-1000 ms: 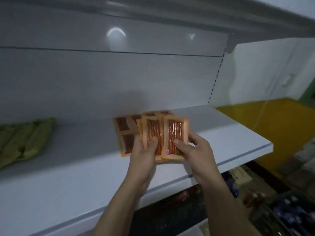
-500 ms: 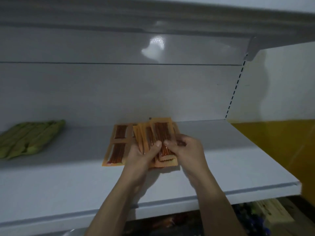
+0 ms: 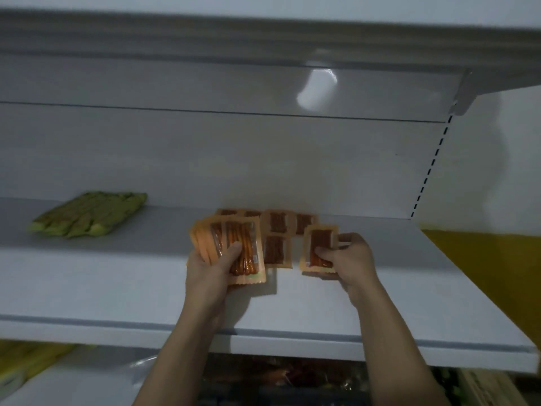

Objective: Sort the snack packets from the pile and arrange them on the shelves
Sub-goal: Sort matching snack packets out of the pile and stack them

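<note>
My left hand (image 3: 213,268) grips a fanned stack of orange snack packets (image 3: 234,244), thumb across the front packet, just above the white shelf (image 3: 117,276). My right hand (image 3: 348,259) pinches a single orange packet (image 3: 319,247) at its lower end, to the right of the stack, low over the shelf. Behind and between the hands, several matching orange packets (image 3: 276,232) lie flat in rows near the back wall.
A pile of green packets (image 3: 90,213) lies on the shelf's left part. Another shelf (image 3: 263,36) overhangs above. A slotted upright (image 3: 430,162) marks the unit's right end, with a yellow wall (image 3: 491,276) beyond. Below the shelf edge, more packets (image 3: 278,376) show dimly.
My right hand has drawn one packet off the stack and carried it to the right. The hands, together before, are now apart. The camera view shifted left and up.
</note>
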### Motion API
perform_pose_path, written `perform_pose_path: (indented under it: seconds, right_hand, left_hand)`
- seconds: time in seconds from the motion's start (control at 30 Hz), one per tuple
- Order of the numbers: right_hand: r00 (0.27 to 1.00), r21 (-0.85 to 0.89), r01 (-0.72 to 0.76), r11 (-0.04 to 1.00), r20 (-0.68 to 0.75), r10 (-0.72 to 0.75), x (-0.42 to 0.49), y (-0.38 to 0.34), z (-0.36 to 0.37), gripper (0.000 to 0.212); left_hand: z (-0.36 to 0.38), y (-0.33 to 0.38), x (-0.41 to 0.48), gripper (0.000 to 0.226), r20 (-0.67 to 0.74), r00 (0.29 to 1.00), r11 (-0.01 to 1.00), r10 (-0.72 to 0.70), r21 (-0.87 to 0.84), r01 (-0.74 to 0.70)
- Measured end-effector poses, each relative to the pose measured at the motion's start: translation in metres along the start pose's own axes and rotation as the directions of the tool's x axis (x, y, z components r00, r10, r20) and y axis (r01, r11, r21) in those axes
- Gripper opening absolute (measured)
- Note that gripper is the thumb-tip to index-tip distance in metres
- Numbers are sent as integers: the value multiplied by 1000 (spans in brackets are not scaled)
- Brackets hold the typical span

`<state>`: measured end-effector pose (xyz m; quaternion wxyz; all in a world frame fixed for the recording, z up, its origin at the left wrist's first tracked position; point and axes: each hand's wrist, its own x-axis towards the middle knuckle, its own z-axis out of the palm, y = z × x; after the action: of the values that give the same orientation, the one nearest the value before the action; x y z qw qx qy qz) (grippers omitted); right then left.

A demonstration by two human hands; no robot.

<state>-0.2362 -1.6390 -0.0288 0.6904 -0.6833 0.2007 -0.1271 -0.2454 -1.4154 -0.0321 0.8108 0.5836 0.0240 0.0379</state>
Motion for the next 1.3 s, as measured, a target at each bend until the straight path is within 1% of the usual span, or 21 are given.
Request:
perform_pose_path:
  seconds: [0.1,0.2,0.27,0.3,0.37,0.47,0.57,0.63,0.67,0.7,0.73,0.77,0.8,0.83,0.87,0.93,1.0,1.07,1.17,1.23,1.3]
  right_hand:
    - [997,-157,79,984,24,-76,6,7,17,41]
    - [992,-269,120,956,-2,-125,14,8,24,33]
    - [988,-346,136,929,-20,-152,18,7,28,21]
    - [983,-431,153,889,-24,-181,19,8,30,14]
    - [970,-633,189,751,3,-242,16,9,32,9]
    - [956,-771,176,612,-15,-293,12,17,35,10]
    - [927,-851,178,494,-23,-374,16,30,37,21]
    - [892,-894,173,414,-37,-451,16,33,37,38]
    - [856,-883,187,430,-68,-512,12,33,39,42]
    - [829,-844,230,484,-91,-552,3,28,43,43]
    - [833,-760,307,573,-77,-548,-12,21,51,44]
    - [866,-608,380,697,-30,-499,-30,10,62,42]
    - [910,-416,394,820,54,-411,-49,0,78,39]
    - [931,-280,363,889,139,-336,-62,-6,94,35]
    - [931,-233,348,908,200,-306,-72,-10,107,32]
    - [925,-232,353,906,233,-301,-87,-12,129,40]
    - [932,-181,338,923,199,-302,-93,-10,143,51]
    - [946,-94,289,953,182,-269,-96,-6,155,46]
    - [963,-122,259,958,101,-248,-102,3,167,28]
    - [976,-162,216,963,7,-218,-103,11,166,23]
    - [988,-178,149,973,-24,-156,-108,17,165,21]
  left_hand:
    - [-2,1,-3,28,-41,999,999,20,34,-18]
    - [-4,2,-4,34,-48,999,997,21,81,-17]
    - [-7,2,-4,37,-48,999,997,15,82,-11]
    - [-9,3,-3,36,-47,999,996,13,85,-9]
    - [-13,4,-2,30,-31,999,997,12,83,-9]
    - [-16,7,0,28,5,1000,996,14,86,-14]
    - [-22,11,3,28,34,999,997,-1,75,-1]
    - [-28,13,4,31,54,998,999,-21,51,18]
    - [-31,14,4,32,63,998,999,-31,34,29]
    - [-34,15,3,31,73,996,999,-42,13,41]
    - [-36,16,3,31,88,995,998,-53,-19,55]
    - [-39,18,3,31,103,992,996,-66,-52,72]
    - [-42,19,3,32,120,990,993,-76,-76,86]
    - [-45,21,4,34,144,986,992,-82,-85,95]
    - [-50,22,4,36,176,981,992,-87,-79,102]
    - [-61,25,5,34,258,960,988,-107,-79,132]
    - [-76,30,7,31,333,929,966,-160,-141,217]
    - [-96,34,11,32,367,911,946,-187,-184,268]
    - [-120,40,17,28,303,933,947,-193,-193,258]
    - [-133,45,21,22,239,955,957,-176,-187,223]
    - [-149,51,30,21,162,978,974,-134,-158,160]
